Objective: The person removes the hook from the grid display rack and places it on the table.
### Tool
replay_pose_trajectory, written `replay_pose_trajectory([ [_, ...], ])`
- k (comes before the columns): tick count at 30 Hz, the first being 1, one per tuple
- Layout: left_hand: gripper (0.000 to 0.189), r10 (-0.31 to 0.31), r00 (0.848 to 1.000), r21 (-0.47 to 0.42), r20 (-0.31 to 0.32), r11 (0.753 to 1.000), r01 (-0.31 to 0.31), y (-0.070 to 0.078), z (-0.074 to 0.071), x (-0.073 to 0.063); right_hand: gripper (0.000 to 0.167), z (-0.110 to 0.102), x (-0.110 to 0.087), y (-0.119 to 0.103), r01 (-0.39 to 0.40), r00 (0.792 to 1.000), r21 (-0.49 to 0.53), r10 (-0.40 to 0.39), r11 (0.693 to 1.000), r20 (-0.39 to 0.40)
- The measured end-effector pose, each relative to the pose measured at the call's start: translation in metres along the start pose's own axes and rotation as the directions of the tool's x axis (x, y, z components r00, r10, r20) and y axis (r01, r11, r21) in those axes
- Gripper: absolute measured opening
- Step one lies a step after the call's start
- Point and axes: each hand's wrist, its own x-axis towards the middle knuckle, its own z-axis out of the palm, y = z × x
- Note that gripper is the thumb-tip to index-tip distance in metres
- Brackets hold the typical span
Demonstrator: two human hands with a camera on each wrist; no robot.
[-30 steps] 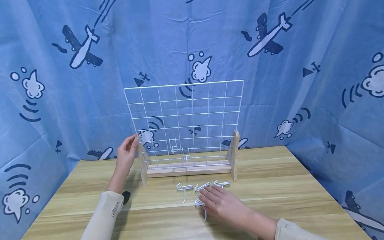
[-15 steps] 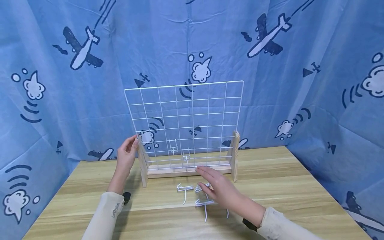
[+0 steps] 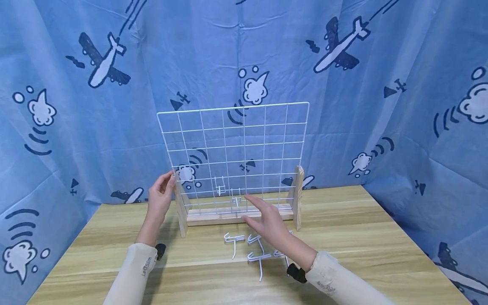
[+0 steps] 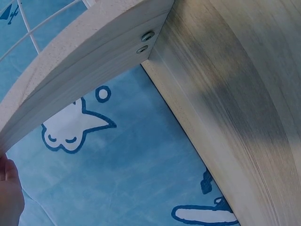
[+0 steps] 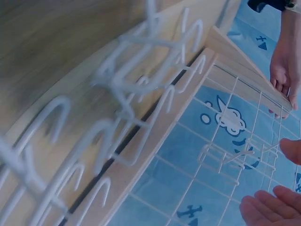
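Observation:
A white wire grid panel (image 3: pixel 254 134) stands upright in a wooden stand (image 3: pixel 228 217). Two white wire hooks hang low on the grid, an upper left hook (image 3: pixel 220 189) and a lower right hook (image 3: pixel 236 201). My left hand (image 3: pixel 160 197) pinches the top of the stand's left post (image 3: pixel 179 205) between thumb and fingers. Fingers extended and thumb apart, my right hand (image 3: pixel 268 220) is in front of the grid, just right of the lower hook. Nothing shows between its fingers in the right wrist view, where the hung hooks (image 5: pixel 230 157) lie ahead of it.
Several loose white hooks lie on the wooden table (image 3: pixel 126 237) before the stand, among them a left hook (image 3: pixel 234 239) and a front hook (image 3: pixel 261 258). My right forearm partly covers others. A blue curtain (image 3: pixel 244 51) with airplanes surrounds the table.
My right hand has left the loose hooks on the table and moved up and forward to the grid, its thumb spreading from the fingers. My left hand has stayed on the post.

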Motion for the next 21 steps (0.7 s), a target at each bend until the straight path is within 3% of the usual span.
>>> replay_pose_trajectory([
  [9, 0.046, 0.016, 1.000, -0.014, -0.004, 1.000, -0.016, 0.000, -0.001, 0.000, 0.056, 0.015, 0.011, -0.002, -0.182, 0.983, 0.091, 0.184, 0.979, -0.015],
  [21, 0.045, 0.012, 1.000, -0.014, -0.010, 1.000, -0.012, 0.000, 0.000, 0.000, 0.054, 0.033, 0.011, -0.004, -0.251, 0.964, 0.156, 0.261, 0.955, -0.050],
])
